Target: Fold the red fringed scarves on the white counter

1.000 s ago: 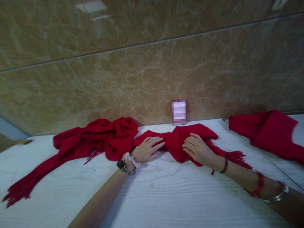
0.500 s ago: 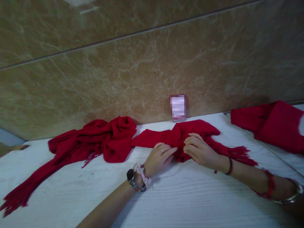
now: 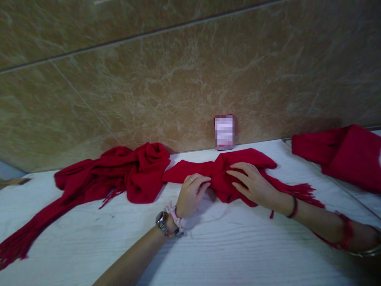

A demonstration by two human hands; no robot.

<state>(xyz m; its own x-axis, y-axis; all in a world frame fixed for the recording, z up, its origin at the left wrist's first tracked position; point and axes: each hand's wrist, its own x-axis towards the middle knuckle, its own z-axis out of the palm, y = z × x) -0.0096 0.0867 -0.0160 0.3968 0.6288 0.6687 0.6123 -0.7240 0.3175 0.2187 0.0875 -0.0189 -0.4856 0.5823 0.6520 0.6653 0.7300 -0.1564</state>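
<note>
A red fringed scarf (image 3: 219,174) lies bunched on the white wood-grain surface (image 3: 214,246), its fringe pointing right. At its near left edge, my left hand (image 3: 192,194) has thumb and fingertips brought together on the cloth. My right hand (image 3: 254,184) rests on the bunched middle, fingers spread apart and palm down. Part of the folds is hidden beneath it. Left of this scarf, touching its end, a crumpled red scarf (image 3: 143,174) trails its fringe toward the lower left.
A brown marbled tile wall (image 3: 166,87) rises behind the surface. A small card or box with a blurred-out face (image 3: 224,133) stands against it. Farther right lies another red cloth (image 3: 348,159), across a seam in the surface.
My left hand has shifted slightly left, away from the bunched middle. The fingers of my right hand have spread and settled over the folds. The view has moved a little.
</note>
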